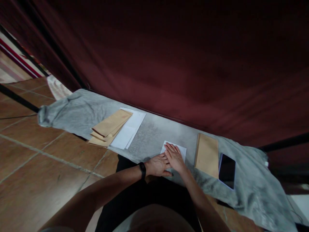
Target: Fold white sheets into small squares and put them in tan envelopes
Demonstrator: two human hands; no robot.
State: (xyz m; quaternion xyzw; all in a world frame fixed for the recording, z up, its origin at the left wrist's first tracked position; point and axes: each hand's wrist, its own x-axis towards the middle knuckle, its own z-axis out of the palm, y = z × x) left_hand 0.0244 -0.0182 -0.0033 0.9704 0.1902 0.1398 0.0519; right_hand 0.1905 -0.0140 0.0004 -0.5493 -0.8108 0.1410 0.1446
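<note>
A small white sheet of paper (pixel 181 150), which looks folded, lies on the grey cloth in front of me. My right hand (pixel 174 157) rests flat on it with the fingers stretched out. From the left, my left hand (pixel 158 165) lies flat beside it, fingers extended and partly under the right hand's fingers, at the paper's near left edge. A dark band circles my left wrist. Both palms face down, and part of the paper is hidden beneath them.
Left of my hands, several brown envelopes (pixel 112 124) overlap white sheets (pixel 130 129). To the right lie a stack of brown envelopes (pixel 207 154) and a phone (pixel 227 170). Grey cloth (pixel 159 129) covers the narrow surface; a dark red curtain (pixel 169 71) hangs behind.
</note>
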